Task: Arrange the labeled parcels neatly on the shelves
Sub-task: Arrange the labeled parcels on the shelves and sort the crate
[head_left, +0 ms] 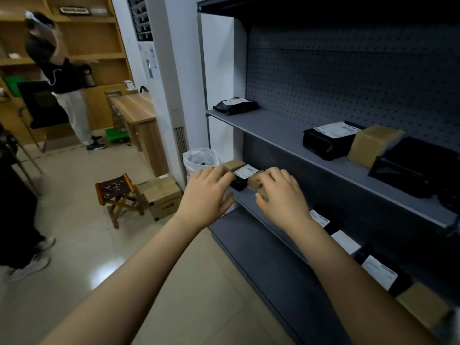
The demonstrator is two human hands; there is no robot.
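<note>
At the grey shelving unit (323,70), we reach its lower shelf (242,197): our right hand (282,195) grips a brown box (254,183), our left hand (205,195), fingers straight, touches the labeled black parcel (239,183) at the box's 9 o'clock

a glossy beige tiled floor (74,220) reflects pale light. tall wooden shelving (94,33) lines the far left wall, and a wooden counter (139,113) stands right of it near a white standing air conditioner (161,70). nearer, a folding stool (117,192) sits just beside a cardboard box (161,197).
</note>
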